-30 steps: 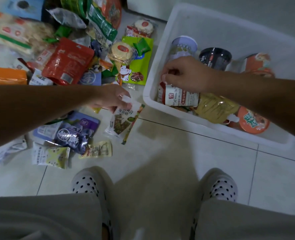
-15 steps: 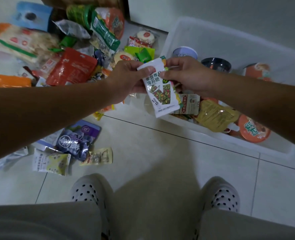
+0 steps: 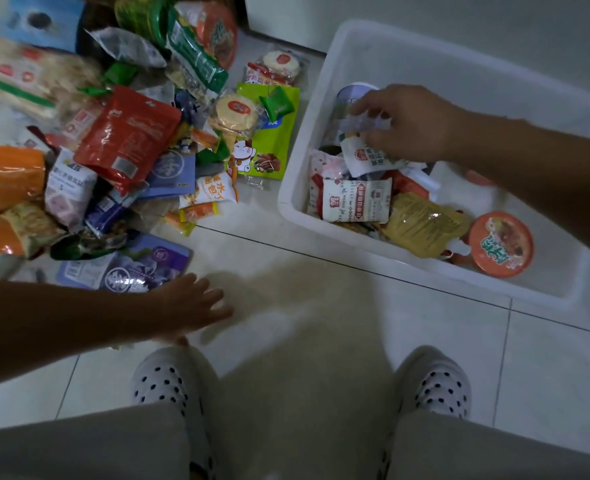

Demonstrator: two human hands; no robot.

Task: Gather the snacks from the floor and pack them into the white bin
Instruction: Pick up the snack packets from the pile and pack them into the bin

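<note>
The right hand (image 3: 407,123) reaches over the bin's (image 3: 297,188) left half. Its fingers (image 3: 362,110) bend down and pinch the crumpled top of a white packet (image 3: 364,157). The packet hangs tilted, its lower end among the snacks already inside. The thumb's side of the grip is hidden.

The left hand (image 3: 191,306) is low over the floor (image 3: 321,334), palm down, fingers straight and spread, holding nothing. Whether it touches the tiles cannot be told. Its fingertips are just beside the near edge of a purple pouch (image 3: 148,266).

Inside the bin, a white-and-red pack (image 3: 355,200) lies against the near-left wall. A yellow pouch (image 3: 421,226) is beside it, and an orange bowl (image 3: 501,242) stands by the near wall to the right. A pale cup (image 3: 350,95) stands at the far-left side, partly behind the right hand.

Left of the bin, the rest of the snacks lie heaped on the floor. A green pouch (image 3: 269,150) lies nearest the bin's left wall. A red pouch (image 3: 130,133) sits mid-heap, and an orange bag (image 3: 2,181) is at the picture's left edge.

At the bottom are two white dotted shoes (image 3: 169,382).
</note>
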